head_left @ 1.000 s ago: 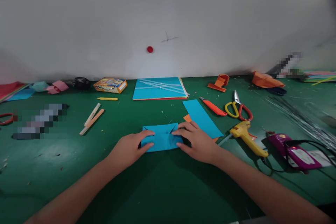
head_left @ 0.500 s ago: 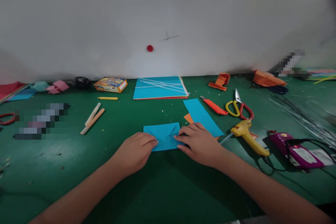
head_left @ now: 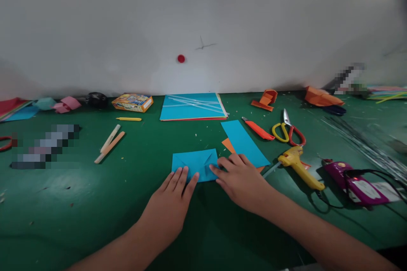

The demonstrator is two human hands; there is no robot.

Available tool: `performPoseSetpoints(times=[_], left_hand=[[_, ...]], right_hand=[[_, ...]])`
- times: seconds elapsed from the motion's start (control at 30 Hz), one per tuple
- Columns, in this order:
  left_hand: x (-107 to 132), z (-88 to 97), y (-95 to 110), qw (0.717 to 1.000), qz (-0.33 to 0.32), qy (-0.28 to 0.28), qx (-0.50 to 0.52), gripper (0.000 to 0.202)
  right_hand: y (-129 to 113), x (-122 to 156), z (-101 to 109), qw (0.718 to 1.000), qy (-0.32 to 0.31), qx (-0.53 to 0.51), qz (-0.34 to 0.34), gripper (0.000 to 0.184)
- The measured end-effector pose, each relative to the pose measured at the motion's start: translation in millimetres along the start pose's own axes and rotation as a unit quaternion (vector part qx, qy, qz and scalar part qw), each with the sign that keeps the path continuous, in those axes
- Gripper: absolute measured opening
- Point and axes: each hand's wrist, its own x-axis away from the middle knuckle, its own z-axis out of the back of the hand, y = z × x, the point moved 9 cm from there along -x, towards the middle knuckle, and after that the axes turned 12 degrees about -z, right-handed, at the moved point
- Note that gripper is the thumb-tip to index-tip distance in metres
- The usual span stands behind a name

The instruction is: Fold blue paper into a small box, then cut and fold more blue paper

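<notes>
A folded blue paper lies flat on the green table, both top corners folded in. My left hand lies flat with its fingers stretched out over the paper's lower edge. My right hand rests on the paper's right end, fingertips pressing the lower right corner. Neither hand lifts the paper.
A blue strip over an orange piece lies just right of the paper. Further right are a yellow glue gun, scissors, an orange cutter and a purple device. A blue sheet stack, a small box and sticks lie behind and left.
My left hand slid right and down, from the paper's left end to its lower edge, fingers now stretched flat. My right hand shifted slightly down along the right end.
</notes>
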Motion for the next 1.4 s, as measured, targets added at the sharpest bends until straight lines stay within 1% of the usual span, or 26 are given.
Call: performPoseSetpoints(times=[0.07,0.17,0.37,0.57,0.67,0.8,0.87,0.93,1.03,1.17,1.27,1.4], left_hand=[[0,4.5,-2,1.000,0.007,0.016,0.012,0.058],[1,8.9,-2,0.999,0.018,0.030,0.020,0.065],[3,1.8,-1,0.998,0.052,0.006,0.024,0.068],[8,6.1,-8,0.996,0.082,0.019,0.039,0.073],[8,13.6,-17,0.995,0.081,0.021,0.057,0.063],[9,30.9,-39,0.993,0.090,0.025,0.070,0.042],[12,38.4,-52,0.990,0.110,0.030,0.079,0.039],[17,39.6,-63,0.986,0.136,0.022,0.093,0.038],[26,33.8,-73,0.978,0.169,0.007,0.121,0.039],[33,25.1,-80,0.956,0.208,0.015,0.207,0.045],[31,21.4,-84,0.934,0.229,0.016,0.274,0.044],[26,14.2,-88,0.903,0.236,0.017,0.359,0.039]], right_hand=[[0,0,0,1.000,-0.003,-0.010,-0.004,0.042],[2,0,-2,1.000,-0.005,-0.028,-0.009,0.042],[5,-2,-2,0.999,-0.006,-0.036,-0.020,0.042],[11,2,1,0.999,0.000,-0.028,-0.043,0.043],[13,3,0,0.998,-0.003,-0.035,-0.042,0.043],[13,2,-1,0.999,-0.008,-0.041,-0.034,0.043],[13,1,0,0.998,-0.008,-0.046,-0.031,0.043],[14,0,-1,0.998,-0.009,-0.053,-0.026,0.043],[14,-1,-2,0.998,-0.009,-0.061,-0.017,0.043],[15,-1,-2,0.998,-0.008,-0.062,-0.016,0.044],[15,-1,-4,0.998,-0.010,-0.060,-0.016,0.045],[16,-2,-5,0.998,-0.012,-0.064,-0.023,0.045]])
